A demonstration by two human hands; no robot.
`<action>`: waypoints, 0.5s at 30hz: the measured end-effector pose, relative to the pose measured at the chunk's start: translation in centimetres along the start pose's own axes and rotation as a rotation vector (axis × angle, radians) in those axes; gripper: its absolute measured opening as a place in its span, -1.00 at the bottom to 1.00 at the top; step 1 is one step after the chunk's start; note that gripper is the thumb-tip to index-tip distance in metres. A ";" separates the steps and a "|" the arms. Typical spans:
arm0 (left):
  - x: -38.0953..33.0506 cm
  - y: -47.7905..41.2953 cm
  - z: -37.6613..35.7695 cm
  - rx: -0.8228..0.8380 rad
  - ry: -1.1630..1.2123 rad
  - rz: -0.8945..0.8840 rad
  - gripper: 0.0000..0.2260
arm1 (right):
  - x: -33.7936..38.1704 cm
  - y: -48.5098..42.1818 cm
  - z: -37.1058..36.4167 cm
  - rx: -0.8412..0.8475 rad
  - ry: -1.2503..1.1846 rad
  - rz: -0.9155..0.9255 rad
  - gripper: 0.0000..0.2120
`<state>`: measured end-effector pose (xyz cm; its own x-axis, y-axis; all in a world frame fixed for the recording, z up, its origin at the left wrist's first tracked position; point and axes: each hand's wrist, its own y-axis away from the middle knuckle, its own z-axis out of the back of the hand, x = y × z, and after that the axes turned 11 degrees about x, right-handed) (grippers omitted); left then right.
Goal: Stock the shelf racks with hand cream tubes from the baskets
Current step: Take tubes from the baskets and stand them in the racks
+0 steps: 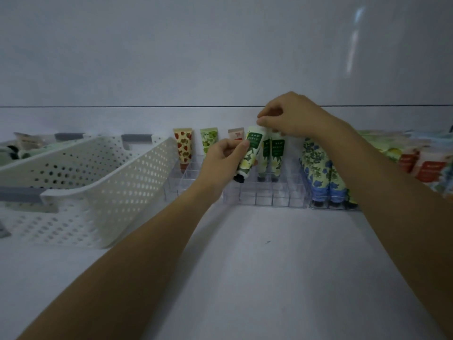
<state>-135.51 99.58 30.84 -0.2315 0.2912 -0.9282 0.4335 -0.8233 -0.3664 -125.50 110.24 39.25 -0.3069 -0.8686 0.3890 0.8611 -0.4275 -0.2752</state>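
I record the white perforated basket [98,182] at the left, just beside the clear compartment rack [264,195], which I judge keeps stock near the slots. The left hand [220,155] grips the body of a green-labelled tube [251,153] and the right hand [291,116] pinches its crimped top. The tube is tilted, cap down, over the rack beside two matching tubes [272,155], apparently to group like with like.
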 end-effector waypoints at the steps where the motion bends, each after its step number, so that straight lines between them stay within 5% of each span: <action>1: 0.0 0.1 -0.2 0.012 0.012 -0.008 -0.89 | 0.0 0.1 0.0 0.024 -0.075 -0.008 -0.80; 11: 0.2 0.8 -0.7 0.087 -0.094 -0.027 -0.85 | -0.1 1.1 1.4 0.049 -0.167 -0.049 -0.78; 15: 1.1 1.0 0.0 0.112 -0.531 -0.048 -0.84 | -0.5 1.4 2.6 -0.126 -0.027 -0.051 -0.75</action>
<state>-135.32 99.07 29.44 -0.6695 0.0671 -0.7398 0.3232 -0.8704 -0.3715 -123.08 110.73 40.98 -0.3365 -0.8385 0.4286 0.7864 -0.5006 -0.3620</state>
